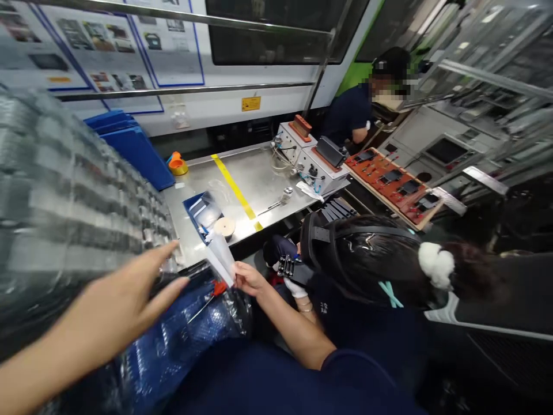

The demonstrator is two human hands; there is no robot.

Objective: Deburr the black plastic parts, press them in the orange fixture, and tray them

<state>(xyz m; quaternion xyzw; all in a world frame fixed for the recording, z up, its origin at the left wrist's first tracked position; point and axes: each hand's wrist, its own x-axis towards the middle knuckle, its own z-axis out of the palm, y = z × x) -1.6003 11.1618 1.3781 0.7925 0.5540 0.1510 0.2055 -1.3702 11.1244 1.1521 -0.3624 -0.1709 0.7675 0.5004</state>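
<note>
My left hand (125,294) reaches forward with thumb and fingers apart, slightly blurred and holding nothing. It is close to a tall stack of clear plastic trays (73,196), and I cannot tell whether it touches them. My right hand (248,278) pinches the edge of a translucent white sheet (222,257), which hangs tilted at the bench's front edge. Just behind the sheet lie a beige roll (225,227) and a small blue bin (192,208) with clear plastic pieces inside. Below my hands is blue bubble wrap (173,340) with a red item (219,287) on it.
The metal bench (199,173) carries yellow tape, an orange tape dispenser (176,163), a metal tool (283,199) and white machine boxes (302,155). Blue panels (133,150) lean at left. A co-worker (358,248) sits close at right; another person (349,115) works farther back.
</note>
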